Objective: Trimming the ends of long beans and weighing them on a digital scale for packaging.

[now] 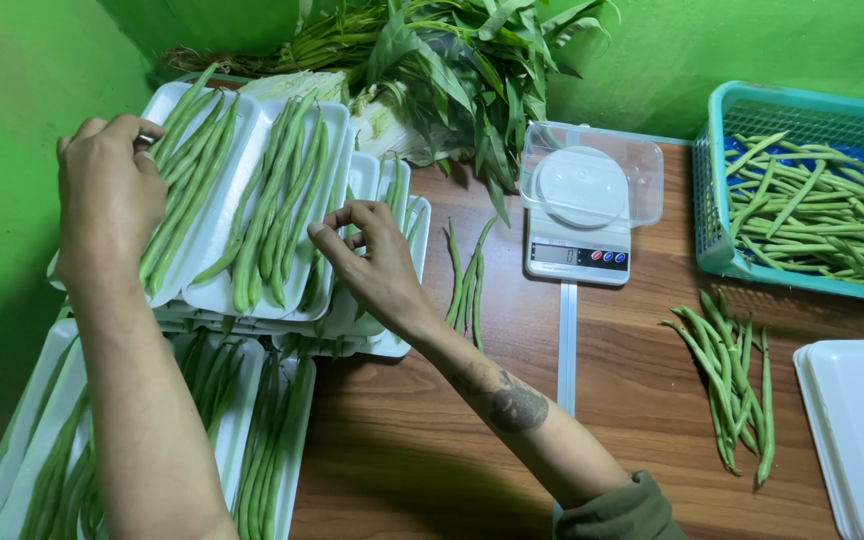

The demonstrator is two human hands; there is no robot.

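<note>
My left hand (107, 190) grips the left edge of a white foam tray (214, 230) filled with green beans (187, 185). My right hand (372, 262) pinches the right edge of the neighbouring white tray (324, 210), which also holds a row of green beans (277, 205). Both trays rest on a stack of other filled trays (392, 340). More bean-filled trays (252, 440) lie below them at the lower left.
A small digital scale (580, 225) with a clear plastic dish stands mid-table. A teal basket (717, 200) of beans sits at right, loose beans (732, 385) and empty white trays (862, 430) lie below it. Leafy greens (452, 70) lie along the green wall. A few beans (467, 285) lie beside the stack.
</note>
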